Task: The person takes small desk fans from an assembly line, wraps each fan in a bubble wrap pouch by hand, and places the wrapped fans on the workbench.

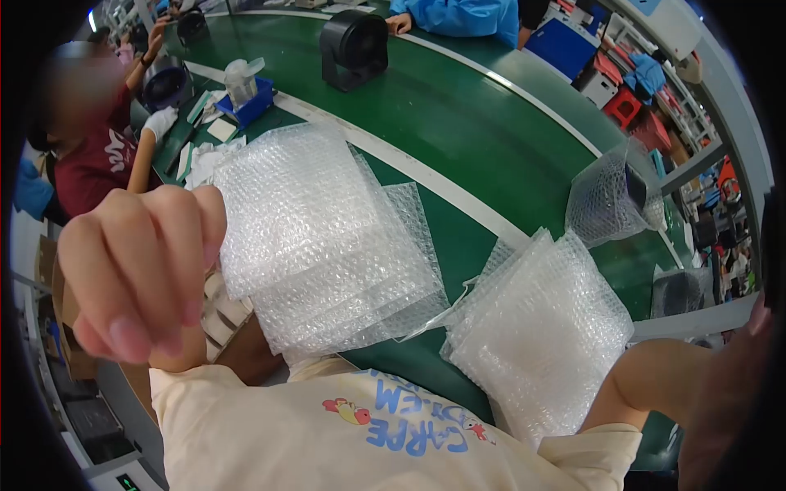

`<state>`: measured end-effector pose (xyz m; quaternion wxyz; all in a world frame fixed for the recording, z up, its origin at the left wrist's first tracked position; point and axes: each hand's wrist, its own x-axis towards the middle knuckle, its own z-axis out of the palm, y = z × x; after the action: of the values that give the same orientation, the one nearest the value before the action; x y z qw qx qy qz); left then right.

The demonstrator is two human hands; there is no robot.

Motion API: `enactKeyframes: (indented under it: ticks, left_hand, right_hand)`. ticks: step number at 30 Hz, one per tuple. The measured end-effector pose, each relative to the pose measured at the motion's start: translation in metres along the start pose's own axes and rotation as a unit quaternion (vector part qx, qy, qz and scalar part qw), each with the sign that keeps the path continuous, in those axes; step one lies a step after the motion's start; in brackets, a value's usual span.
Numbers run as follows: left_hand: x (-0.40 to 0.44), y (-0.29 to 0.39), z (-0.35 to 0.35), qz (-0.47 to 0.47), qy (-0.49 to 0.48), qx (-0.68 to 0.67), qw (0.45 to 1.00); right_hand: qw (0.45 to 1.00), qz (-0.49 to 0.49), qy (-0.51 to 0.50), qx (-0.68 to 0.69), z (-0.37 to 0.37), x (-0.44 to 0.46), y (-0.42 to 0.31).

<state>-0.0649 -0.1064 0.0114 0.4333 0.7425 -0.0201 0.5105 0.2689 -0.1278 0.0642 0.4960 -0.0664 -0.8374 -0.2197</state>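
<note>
My left hand (143, 262) is raised close to the camera at the left, its fingers curled into a loose fist, and nothing shows in it. Behind it lies a stack of clear bubble wrap bags (303, 221) on the green table. A second stack of bubble wrap bags (540, 327) lies to the right, close to my body. My right arm (663, 376) bends upward at the right edge. The right hand is very near the camera, dark and blurred, with its fingers hidden.
Beyond the stacks runs a green conveyor (458, 123) with a black fan-shaped device (354, 49). A bubble-wrapped item (614, 192) sits at the right. A blue bin (250, 102) holds a clear container. One co-worker with a white glove (161, 123) is at left; another's blue sleeve (467, 18) is across.
</note>
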Motion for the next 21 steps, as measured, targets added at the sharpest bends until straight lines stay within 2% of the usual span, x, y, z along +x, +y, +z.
enactKeyframes:
  ticks: [4, 6, 10, 12, 14, 16, 19, 21]
  left_hand:
    - [-0.006, -0.002, -0.003, 0.008, 0.035, 0.034, 0.999]
    - [-0.007, 0.0, 0.005, 0.0, 0.092, 0.021, 0.996]
    - [-0.004, 0.001, 0.0, 0.001, 0.022, -0.015, 1.0]
    - [0.004, 0.006, 0.005, -0.032, 0.029, -0.006, 0.999]
    - [0.009, 0.008, -0.008, -0.042, -0.088, 0.012, 0.995]
    - [0.036, 0.017, 0.001, -0.044, -0.083, 0.036, 0.995]
    - [0.083, 0.041, 0.017, 0.003, -0.05, 0.104, 0.993]
    - [0.106, 0.06, 0.027, 0.047, -0.074, 0.024, 0.996]
  right_hand:
    - [0.999, -0.018, 0.003, -0.04, -0.004, 0.012, -0.003]
    - [0.998, -0.018, 0.012, -0.057, -0.012, 0.015, -0.003]
    - [0.992, -0.006, 0.035, -0.119, -0.038, 0.012, 0.002]
    - [0.985, 0.019, 0.05, -0.167, -0.051, 0.012, 0.011]
    - [0.974, 0.032, 0.074, -0.211, -0.057, 0.018, 0.018]
    - [0.966, 0.042, 0.096, -0.238, -0.062, 0.03, 0.024]
    - [0.958, 0.056, 0.119, -0.255, -0.072, 0.045, 0.025]
    - [0.954, 0.061, 0.127, -0.263, -0.077, 0.052, 0.026]
